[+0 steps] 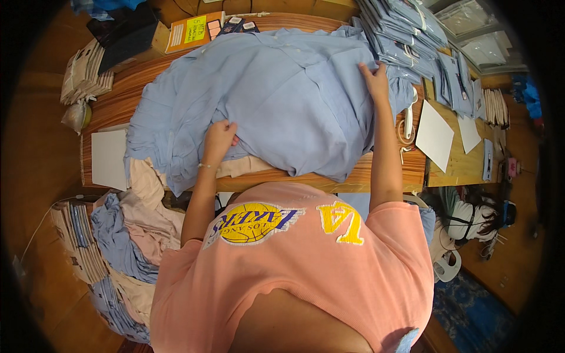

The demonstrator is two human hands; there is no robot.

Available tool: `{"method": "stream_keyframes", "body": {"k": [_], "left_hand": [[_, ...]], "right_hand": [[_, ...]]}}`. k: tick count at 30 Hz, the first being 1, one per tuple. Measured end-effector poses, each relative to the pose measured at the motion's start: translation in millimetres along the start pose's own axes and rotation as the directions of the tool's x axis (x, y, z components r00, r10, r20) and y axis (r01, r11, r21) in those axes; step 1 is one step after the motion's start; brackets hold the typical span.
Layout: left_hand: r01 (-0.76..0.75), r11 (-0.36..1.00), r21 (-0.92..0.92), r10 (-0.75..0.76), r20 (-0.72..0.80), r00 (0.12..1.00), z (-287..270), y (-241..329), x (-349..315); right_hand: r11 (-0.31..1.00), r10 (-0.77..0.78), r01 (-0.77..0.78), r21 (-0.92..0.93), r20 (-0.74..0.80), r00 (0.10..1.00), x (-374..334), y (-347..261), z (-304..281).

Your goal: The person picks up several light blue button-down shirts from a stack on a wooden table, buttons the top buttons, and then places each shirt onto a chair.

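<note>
A light blue button-up shirt [294, 100] lies spread and rumpled across the table in front of me, over more blue cloth whose gathered folds show at the left. My left hand [221, 140] is closed on the shirt's near left part, fingers curled into the cloth. Farther off, at the shirt's right side, my right hand [375, 79] grips its edge, with thumb and forefinger showing on either side of some fabric. Beige cloth [244, 166] peeks out beneath the blue layers along the table's front edge.
Stacked folded blue shirts [403, 35] stand at the back right. White card sheets [435, 135] and a white handled tool [409, 117] lie right. A white board [109, 159] is at left. Loose garments [132, 229] heap below left. Another person [474, 215] is at lower right.
</note>
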State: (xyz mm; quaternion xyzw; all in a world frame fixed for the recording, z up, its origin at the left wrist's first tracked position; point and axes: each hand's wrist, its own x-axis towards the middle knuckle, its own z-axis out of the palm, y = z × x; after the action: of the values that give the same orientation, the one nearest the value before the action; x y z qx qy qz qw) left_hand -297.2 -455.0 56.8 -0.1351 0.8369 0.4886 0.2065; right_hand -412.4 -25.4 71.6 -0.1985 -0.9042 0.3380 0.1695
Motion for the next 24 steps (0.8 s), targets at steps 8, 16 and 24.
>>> {"method": "stream_keyframes", "body": {"k": [8, 16, 24], "left_hand": [[-0.179, 0.233, -0.956, -0.222, -0.231, 0.947, -122.6, -72.1, 17.1], [-0.244, 0.249, -0.937, -0.211, -0.298, 0.931, -112.1, -62.3, -0.1], [-0.274, 0.336, -0.901, -0.132, -0.333, 0.933, -107.1, -21.7, -6.7]], "right_hand": [[0.956, -0.158, 0.132, 0.261, 0.081, 0.984, 36.9, 39.0, 27.6], [0.987, 0.074, -0.013, -0.162, 0.378, 0.923, -47.6, -67.1, -24.9], [0.993, -0.072, 0.111, -0.037, 0.551, 0.832, -28.5, -71.4, -14.9]]}}
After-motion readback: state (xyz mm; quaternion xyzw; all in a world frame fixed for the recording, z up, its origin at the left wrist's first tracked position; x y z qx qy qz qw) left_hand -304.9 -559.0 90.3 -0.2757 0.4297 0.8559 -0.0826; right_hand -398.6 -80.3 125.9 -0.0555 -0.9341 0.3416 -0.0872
